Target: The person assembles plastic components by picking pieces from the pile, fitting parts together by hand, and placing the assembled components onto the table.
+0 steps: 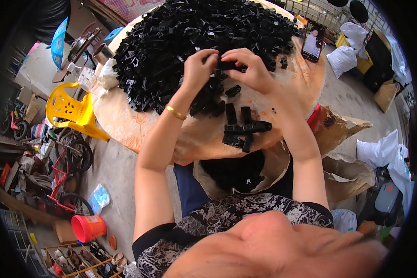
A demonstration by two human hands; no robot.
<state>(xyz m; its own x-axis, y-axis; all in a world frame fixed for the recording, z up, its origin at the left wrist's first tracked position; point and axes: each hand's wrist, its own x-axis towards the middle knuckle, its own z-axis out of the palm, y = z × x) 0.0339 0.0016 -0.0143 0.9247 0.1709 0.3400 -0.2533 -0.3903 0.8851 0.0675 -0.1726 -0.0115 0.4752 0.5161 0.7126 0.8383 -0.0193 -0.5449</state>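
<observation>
Clearly, a small black piece (pixel 225 65) is the thing in hand, raised over the near side of a black heap (pixel 171 48), with its closest free room on the tablecloth (pixel 301 88) from three to five o'clock. Another bare strip of cloth curves round at eight o'clock, and the table's rounded near edge passes at six.

The piece sits at about nine o'clock of the right hand (pixel 254 72), whose thumb and fingers pinch it. At its ten o'clock, the left hand (pixel 200 69) has its fingertips drawn narrow, close to the right's; whether they grip anything I cannot tell. The piece looks dark and compact, its outline partly lost among fingers and the heap behind.

That heap spreads from eight o'clock through twelve to two, a dense mass of small, angular parts. Some loose black parts (pixel 245 126) lie crosswise, touching, just short of the six o'clock edge.

Beyond that edge a brown paper bag (pixel 281 163) stands open with black contents. A lit phone (pixel 313 42) rests between two and three o'clock; a yellow chair (pixel 74 109) stands between eight and nine, well apart.
</observation>
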